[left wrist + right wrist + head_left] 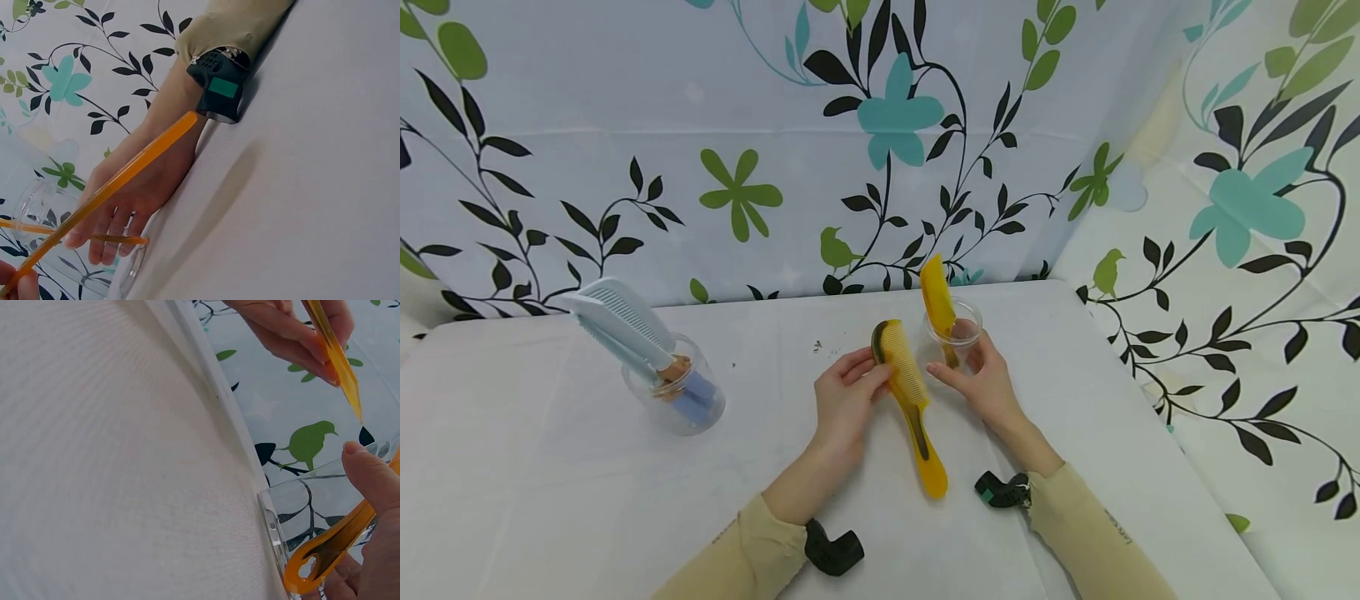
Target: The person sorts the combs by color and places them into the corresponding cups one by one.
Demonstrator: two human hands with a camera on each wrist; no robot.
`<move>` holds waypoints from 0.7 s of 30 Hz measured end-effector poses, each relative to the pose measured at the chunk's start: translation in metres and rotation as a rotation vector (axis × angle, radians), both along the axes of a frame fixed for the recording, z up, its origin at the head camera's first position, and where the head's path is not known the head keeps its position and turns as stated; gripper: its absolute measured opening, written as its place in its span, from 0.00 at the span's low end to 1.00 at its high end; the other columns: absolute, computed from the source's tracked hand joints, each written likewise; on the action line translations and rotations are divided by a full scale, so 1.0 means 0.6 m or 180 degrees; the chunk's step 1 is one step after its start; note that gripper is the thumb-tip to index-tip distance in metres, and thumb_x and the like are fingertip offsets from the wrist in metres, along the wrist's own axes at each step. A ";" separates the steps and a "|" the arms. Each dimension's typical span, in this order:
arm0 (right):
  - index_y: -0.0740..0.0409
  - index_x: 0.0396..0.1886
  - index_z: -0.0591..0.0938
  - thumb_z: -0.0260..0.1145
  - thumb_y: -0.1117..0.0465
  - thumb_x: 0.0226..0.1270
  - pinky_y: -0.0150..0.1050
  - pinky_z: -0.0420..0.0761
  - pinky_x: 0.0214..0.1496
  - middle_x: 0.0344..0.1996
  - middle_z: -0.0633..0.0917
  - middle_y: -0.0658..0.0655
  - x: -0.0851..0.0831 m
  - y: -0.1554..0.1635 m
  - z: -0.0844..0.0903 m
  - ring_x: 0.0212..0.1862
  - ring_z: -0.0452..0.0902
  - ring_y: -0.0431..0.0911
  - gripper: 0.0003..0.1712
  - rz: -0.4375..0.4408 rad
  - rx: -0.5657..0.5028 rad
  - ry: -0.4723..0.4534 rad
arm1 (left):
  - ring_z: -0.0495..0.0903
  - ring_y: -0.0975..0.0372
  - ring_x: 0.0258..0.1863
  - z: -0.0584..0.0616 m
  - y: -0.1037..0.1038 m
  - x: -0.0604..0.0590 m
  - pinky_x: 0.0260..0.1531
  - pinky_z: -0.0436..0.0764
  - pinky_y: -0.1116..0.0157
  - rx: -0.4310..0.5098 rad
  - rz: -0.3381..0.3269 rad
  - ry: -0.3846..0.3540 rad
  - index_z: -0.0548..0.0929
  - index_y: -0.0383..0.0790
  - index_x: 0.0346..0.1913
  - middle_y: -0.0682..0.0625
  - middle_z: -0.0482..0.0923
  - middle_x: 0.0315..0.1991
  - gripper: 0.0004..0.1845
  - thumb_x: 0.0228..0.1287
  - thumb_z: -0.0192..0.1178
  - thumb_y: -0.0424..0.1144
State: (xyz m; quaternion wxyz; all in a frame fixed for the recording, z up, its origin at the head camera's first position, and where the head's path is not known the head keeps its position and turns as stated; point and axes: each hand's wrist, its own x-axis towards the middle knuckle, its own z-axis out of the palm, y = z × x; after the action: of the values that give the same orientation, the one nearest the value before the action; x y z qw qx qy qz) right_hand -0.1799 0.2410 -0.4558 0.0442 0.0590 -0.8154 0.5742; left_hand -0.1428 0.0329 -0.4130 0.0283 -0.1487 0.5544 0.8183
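My left hand (842,408) pinches a yellow comb (916,408) near its toothed end, with the handle slanting down toward me and the teeth facing right. My right hand (992,396) grips a clear jar (972,323), thumb on the near side and fingers round the far side. A second yellow comb (936,292) stands in that jar, teeth end up and leaning over the rim. Through the jar wall in the right wrist view, its handle (322,562) shows a hole at the end, close to the jar's base. The held comb (125,174) is clear of the table.
At the left, another clear jar (711,410) holds light blue combs (617,312) and something blue and brown lower down. A white cloth covers the table (587,508). Leaf-patterned fabric (662,83) hangs behind and at the right. Small dark specks (817,345) lie toward the back.
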 end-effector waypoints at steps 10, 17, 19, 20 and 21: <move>0.47 0.73 0.65 0.76 0.50 0.59 0.53 0.60 0.77 0.70 0.72 0.53 0.000 0.001 0.002 0.73 0.64 0.52 0.45 -0.0009 0.0067 -0.0015 | 0.84 0.61 0.37 0.036 -0.015 -0.003 0.42 0.87 0.67 0.0008 0.0065 0.0149 0.83 0.38 0.54 0.47 0.81 0.42 0.19 0.59 0.69 0.30; 0.47 0.73 0.65 0.76 0.50 0.60 0.53 0.60 0.77 0.70 0.72 0.54 0.000 0.001 0.001 0.73 0.64 0.52 0.45 -0.0004 0.0070 -0.0021 | 0.84 0.60 0.39 0.051 -0.017 -0.004 0.42 0.86 0.67 -0.0011 0.0035 0.0172 0.83 0.38 0.55 0.48 0.81 0.42 0.19 0.60 0.69 0.31; 0.47 0.73 0.65 0.76 0.51 0.60 0.53 0.60 0.77 0.70 0.72 0.53 0.000 0.001 0.000 0.73 0.64 0.52 0.44 0.0006 0.0055 -0.0005 | 0.84 0.60 0.39 0.056 -0.017 -0.006 0.42 0.86 0.67 -0.0010 0.0027 0.0219 0.83 0.38 0.55 0.47 0.81 0.43 0.18 0.61 0.68 0.31; 0.47 0.73 0.65 0.76 0.51 0.60 0.53 0.60 0.77 0.70 0.72 0.53 0.000 0.001 0.000 0.73 0.64 0.52 0.44 0.0012 0.0048 0.0005 | 0.83 0.59 0.40 0.059 -0.016 -0.007 0.43 0.86 0.67 -0.0016 0.0019 0.0234 0.83 0.39 0.55 0.47 0.81 0.43 0.18 0.61 0.68 0.31; 0.48 0.73 0.65 0.75 0.52 0.61 0.53 0.60 0.77 0.70 0.72 0.54 0.003 -0.002 0.007 0.73 0.64 0.52 0.44 0.0022 0.0047 -0.0009 | 0.83 0.59 0.40 0.061 -0.016 -0.007 0.43 0.86 0.67 -0.0015 0.0016 0.0247 0.82 0.39 0.55 0.47 0.81 0.43 0.18 0.62 0.68 0.32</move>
State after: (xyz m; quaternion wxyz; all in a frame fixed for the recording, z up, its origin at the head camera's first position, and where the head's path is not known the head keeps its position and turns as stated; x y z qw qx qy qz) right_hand -0.1779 0.2398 -0.4516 0.0406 0.0613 -0.8195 0.5683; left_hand -0.1473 0.0233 -0.3763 0.0044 -0.1184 0.5567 0.8222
